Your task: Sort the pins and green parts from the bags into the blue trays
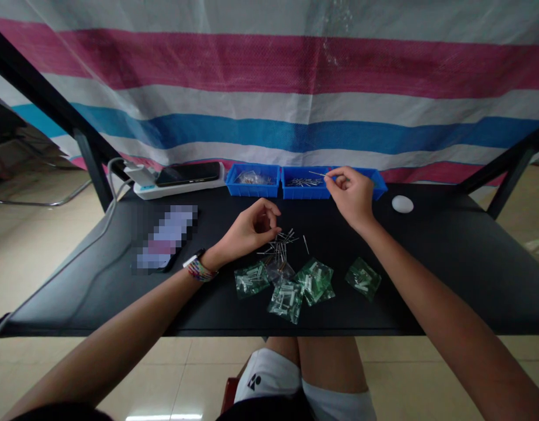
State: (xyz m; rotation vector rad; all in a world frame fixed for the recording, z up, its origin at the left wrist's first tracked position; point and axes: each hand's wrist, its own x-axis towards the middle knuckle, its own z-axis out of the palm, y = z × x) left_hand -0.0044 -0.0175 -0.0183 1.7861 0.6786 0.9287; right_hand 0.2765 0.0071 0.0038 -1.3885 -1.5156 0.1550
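My right hand (352, 195) is raised over the middle blue bin (305, 182), pinching a thin metal pin (317, 173) between thumb and fingertips. My left hand (252, 229) rests on the black table (427, 263), fingers curled together beside a loose pile of small metal pins (282, 244); what it holds, if anything, is too small to see. Several small clear bags with green print (296, 285) lie in front of the pile, nearer to me.
Three blue bins line the table's back edge, the left one (252, 179) holding a clear bag. A white power strip (182, 186) carries a phone (188, 173). A blurred flat object (164, 238) lies left. A white round object (402, 204) sits right.
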